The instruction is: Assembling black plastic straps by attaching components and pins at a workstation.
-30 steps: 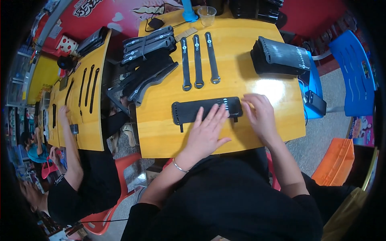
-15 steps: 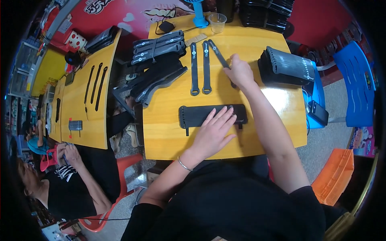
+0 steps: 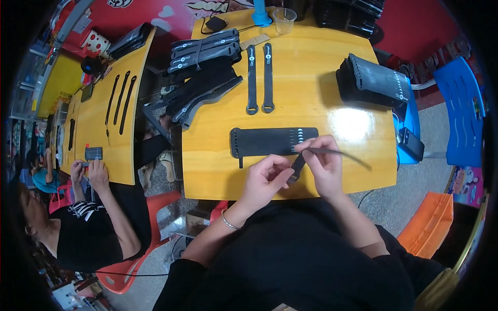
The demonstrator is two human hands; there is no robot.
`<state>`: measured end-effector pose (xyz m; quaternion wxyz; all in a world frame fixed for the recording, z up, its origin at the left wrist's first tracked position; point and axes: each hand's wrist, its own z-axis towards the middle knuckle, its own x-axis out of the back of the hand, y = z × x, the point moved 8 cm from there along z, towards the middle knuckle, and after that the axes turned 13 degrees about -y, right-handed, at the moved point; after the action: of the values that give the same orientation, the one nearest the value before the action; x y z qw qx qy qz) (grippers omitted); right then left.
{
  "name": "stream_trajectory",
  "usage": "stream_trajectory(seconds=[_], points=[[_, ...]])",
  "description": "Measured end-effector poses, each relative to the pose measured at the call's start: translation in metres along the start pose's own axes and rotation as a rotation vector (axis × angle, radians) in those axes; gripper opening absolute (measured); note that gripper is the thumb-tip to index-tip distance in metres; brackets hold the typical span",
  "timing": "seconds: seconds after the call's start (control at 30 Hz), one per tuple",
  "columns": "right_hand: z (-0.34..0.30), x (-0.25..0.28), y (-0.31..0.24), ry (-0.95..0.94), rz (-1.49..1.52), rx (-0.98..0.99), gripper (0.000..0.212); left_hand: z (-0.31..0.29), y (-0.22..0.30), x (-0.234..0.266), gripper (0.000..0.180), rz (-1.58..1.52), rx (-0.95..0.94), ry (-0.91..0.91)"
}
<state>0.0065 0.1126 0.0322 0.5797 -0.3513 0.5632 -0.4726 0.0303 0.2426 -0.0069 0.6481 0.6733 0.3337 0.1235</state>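
Note:
Near the table's front edge my two hands hold a dark strap (image 3: 298,168) between them. My left hand (image 3: 268,179) pinches its lower, wider end, while my right hand (image 3: 326,165) grips it higher up. The strap's free tail sticks out to the right past my right fingers. Just beyond my hands a flat black bundle of straps (image 3: 264,141) lies crosswise, with a row of small slots at its left end and pale marks near its right. A short tab hangs from its near left corner. Farther off, two straps with ring ends, one left (image 3: 252,78) and one right (image 3: 268,78), lie parallel.
Tied strap bundles (image 3: 205,52) and loose black material (image 3: 207,96) occupy the table's left side. A strap stack (image 3: 373,80) stands at right; a plastic cup (image 3: 284,22) is at the back. A person (image 3: 91,217) sits at the left table (image 3: 104,155). An orange crate (image 3: 426,224) is at right.
My right hand has brought the third strap from the far side of the table toward me. My left hand has left the flat bundle and now holds the strap too.

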Motion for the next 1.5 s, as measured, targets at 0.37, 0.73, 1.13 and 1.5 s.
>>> stream_trajectory(seconds=[0.37,0.73,1.13,1.5], points=[[-0.046,0.047,0.013,0.089,-0.164,-0.34,0.017,-0.042,0.006,0.05,0.01,0.119,-0.029,0.254],[-0.037,0.048,0.02,-0.048,-0.438,-0.285,0.02,-0.055,-0.001,0.092,0.016,0.116,-0.002,0.385],[-0.033,0.067,0.033,0.108,-0.321,-0.376,0.011,-0.05,-0.009,0.115,0.013,0.159,0.043,0.51],[-0.032,0.069,0.035,0.145,-0.401,-0.39,0.01,-0.048,-0.013,0.116,0.01,0.151,0.048,0.519]])
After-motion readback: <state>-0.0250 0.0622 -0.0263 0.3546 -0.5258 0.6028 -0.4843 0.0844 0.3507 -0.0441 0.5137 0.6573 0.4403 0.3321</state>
